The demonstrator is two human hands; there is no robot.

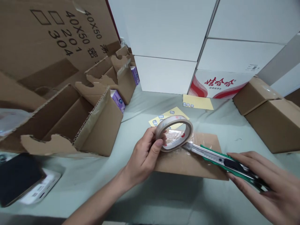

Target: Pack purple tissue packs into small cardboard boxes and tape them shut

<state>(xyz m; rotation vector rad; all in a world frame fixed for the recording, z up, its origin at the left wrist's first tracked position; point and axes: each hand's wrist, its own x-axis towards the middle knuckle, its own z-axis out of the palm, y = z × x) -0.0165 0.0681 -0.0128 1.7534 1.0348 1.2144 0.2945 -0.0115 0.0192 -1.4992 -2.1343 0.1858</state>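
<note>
My left hand [144,156] is closed round a roll of clear tape [174,132], holding it tilted just above a small flat cardboard box [187,162]. A strip of tape runs from the roll down onto the box top. My right hand [264,184] grips a green utility knife [222,161]. Its metal blade [191,147] is extended and points left, with its tip at the tape beside the roll.
Torn open cartons [77,122] stand at the left, with purple packets [119,101] inside. White boxes [168,40] and a red-printed one [219,84] stack behind. A brown box [269,115] sits right. Yellow label sheets [198,102] lie on the table. A dark phone [17,178] rests on a white device at lower left.
</note>
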